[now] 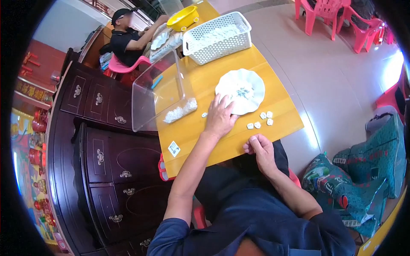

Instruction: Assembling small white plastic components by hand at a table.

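A white plate with a wavy rim lies on the table and holds small pale and greenish bits, too small to name. My left hand rests at its near left rim, fingers stretched out over the edge. Close to the table's front edge, my right hand is closed, thumb against the curled fingers; whatever it holds is hidden. Several small white pieces with dark marks lie between that hand and the plate. Another small white piece sits left of my left hand.
On the yellow wooden table, a clear plastic bin holds small white pieces. Behind stand a white perforated basket and a yellow tub. Another person sits far left. Dark drawers flank the left; green bags lie right.
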The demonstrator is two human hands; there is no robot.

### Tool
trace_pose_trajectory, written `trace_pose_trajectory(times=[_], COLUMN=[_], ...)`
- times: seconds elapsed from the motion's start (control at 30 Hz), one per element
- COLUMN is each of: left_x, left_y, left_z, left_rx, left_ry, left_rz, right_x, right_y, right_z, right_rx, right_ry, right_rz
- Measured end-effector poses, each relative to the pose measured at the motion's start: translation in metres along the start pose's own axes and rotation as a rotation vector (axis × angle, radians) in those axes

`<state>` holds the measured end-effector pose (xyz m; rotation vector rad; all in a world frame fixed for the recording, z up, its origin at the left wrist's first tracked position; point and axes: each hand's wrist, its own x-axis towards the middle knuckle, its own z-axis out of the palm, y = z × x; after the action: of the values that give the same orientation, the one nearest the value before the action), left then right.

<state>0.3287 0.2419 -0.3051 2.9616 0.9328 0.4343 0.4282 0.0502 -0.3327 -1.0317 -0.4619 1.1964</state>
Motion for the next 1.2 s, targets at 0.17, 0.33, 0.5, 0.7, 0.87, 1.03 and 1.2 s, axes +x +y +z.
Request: trace_pose_trajectory(times=[0.17,0.33,0.5,0.7,0.87,1.03,1.2], left_x=[-0.004,-0.004,-0.008,-0.008,-0.010,-0.010,-0.004], left_y=[-0.001,-0.001,-0.005,-0.001,-0.006,-0.010,-0.016], left_z=[0.004,-0.003,-0.004,-0.017,-0.016,-0.011,-0.007], left_rx=[-0.025,-0.049,-0.050,-0.156,-0.169,-0.134,-0.138], left_ry=[0.108,0.125,0.200,0.221,0.254,0.283,0.283], left_rz=[0.075,0.099,0.150,0.227,0.281,0.253,0.233], right_x=[-0.001,-0.001,0.001,0.000,0.001,0.000,0.001], right_y=[0.002,0.000,0.001,0.004,0.008,0.006,0.010], right_z=[-0.002,-0.001,0.001,0.001,0.000,0.002,0.002], right_rx=[0.028,0.007,-0.023,-0.022,-0.043,-0.051,-0.048], right_ry=[-0.019,-0.030,-0.039,-0.022,-0.027,-0.041,-0.035], right_rz=[-0.015,-0.003,-0.019,-0.003,-0.011,-0.023,-0.037])
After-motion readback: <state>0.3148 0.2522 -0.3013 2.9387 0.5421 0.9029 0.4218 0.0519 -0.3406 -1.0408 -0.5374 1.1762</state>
